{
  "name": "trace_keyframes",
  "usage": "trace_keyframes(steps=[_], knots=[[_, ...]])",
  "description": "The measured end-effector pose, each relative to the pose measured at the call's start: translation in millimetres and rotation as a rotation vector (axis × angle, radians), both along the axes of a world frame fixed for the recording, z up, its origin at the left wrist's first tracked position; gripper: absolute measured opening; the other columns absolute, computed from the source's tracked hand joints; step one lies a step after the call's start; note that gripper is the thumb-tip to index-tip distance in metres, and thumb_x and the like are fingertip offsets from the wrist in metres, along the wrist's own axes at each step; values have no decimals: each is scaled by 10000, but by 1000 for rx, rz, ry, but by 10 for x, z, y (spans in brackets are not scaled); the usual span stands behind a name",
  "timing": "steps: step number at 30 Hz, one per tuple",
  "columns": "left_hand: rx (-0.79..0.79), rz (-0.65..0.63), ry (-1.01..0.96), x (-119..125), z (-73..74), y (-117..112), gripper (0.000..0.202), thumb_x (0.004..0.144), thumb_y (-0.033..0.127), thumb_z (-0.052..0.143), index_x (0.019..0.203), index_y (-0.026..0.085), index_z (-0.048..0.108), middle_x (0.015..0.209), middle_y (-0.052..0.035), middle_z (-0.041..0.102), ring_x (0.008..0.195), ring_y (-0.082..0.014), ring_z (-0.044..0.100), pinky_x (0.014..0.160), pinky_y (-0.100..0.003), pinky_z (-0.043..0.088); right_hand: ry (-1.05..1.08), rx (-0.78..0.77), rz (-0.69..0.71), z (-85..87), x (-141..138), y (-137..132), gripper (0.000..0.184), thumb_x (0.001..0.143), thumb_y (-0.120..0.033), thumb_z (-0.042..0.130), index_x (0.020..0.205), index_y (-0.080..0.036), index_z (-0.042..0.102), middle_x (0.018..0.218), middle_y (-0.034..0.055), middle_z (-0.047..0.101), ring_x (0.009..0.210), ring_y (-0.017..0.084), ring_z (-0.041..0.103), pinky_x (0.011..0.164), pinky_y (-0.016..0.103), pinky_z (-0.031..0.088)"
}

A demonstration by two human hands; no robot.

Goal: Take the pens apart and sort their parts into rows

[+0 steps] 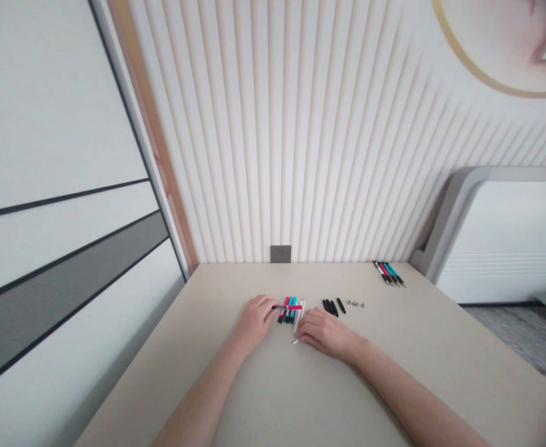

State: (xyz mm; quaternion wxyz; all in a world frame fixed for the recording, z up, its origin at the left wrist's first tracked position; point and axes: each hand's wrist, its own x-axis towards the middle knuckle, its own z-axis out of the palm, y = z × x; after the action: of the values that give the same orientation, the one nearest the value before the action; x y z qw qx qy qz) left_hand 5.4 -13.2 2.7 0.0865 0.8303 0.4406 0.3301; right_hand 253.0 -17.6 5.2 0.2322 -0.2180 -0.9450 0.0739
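My left hand [255,318] rests on the beige table [264,397] with its fingers closed on a pink and black pen [288,307] held crosswise over a small row of teal, pink and black pens [290,310]. My right hand [322,331] lies just right of that row, fingers curled around a thin white pen part [298,320] that sticks out both ways from the grip. The two hands are a few centimetres apart.
Several black pen caps [332,306] lie right of the hands, then a few small grey tips [357,304]. Another group of pens [389,273] lies at the far right by the wall. A grey wall socket [280,253] sits above the table's back edge.
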Motion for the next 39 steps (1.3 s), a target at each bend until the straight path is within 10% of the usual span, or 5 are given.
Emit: trace_keyframes(steps=[7, 31, 39], knots=[[7, -3, -14, -8, -25, 17, 168, 936, 221, 512, 1028, 225, 652, 980, -48, 661, 934, -201, 580, 848, -341, 441, 195, -106, -282, -59, 202, 139, 296, 1000, -345, 388, 1015, -214, 653, 895, 69, 686, 788, 180, 639, 708, 291, 492], [-39, -62, 44, 34, 51, -16, 153, 947, 249, 509, 988, 220, 655, 970, -43, 664, 941, -201, 581, 846, -339, 434, 196, -50, -301, -44, 187, 111, 334, 963, -337, 489, 1286, -260, 532, 1056, 74, 706, 931, 211, 650, 850, 364, 491], [-8, 40, -34, -36, -22, 47, 145, 938, 232, 513, 977, 210, 652, 964, -46, 658, 930, -203, 590, 835, -334, 450, 213, -85, -407, -40, 340, 217, 255, 961, -346, 478, 1113, -211, 632, 1000, 77, 687, 886, 208, 632, 812, 370, 484]])
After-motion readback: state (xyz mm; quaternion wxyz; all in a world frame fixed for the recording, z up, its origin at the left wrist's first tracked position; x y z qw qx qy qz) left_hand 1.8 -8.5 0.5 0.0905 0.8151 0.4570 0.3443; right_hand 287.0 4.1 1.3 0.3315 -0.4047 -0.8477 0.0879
